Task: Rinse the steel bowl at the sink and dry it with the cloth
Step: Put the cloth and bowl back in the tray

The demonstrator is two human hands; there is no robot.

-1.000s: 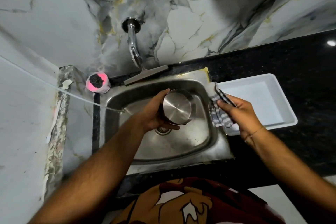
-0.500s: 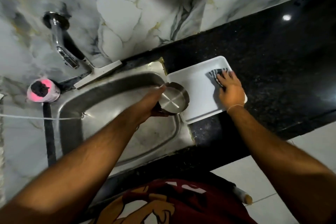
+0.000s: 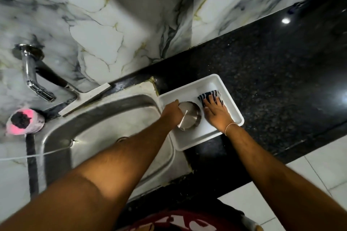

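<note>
My left hand (image 3: 171, 113) grips the upturned steel bowl (image 3: 189, 115) in the white tray (image 3: 189, 143) at frame centre to drain, while my right hand (image 3: 216, 111) lies flat, fingers spread, pinning the cloth (image 3: 209, 95).

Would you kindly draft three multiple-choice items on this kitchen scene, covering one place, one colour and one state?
1. Where is the steel bowl?
A. over the white tray
B. under the tap
C. on the floor

2. What colour is the tray?
A. black
B. white
C. red

3. What is the right hand doing?
A. turning the tap
B. hanging free
C. lying flat on the striped cloth

Answers: 1 A, the left hand holds the bowl above the tray, beside the sink. 2 B, it shows white against the dark counter. 3 C, its fingers spread over the cloth in the tray.
</note>
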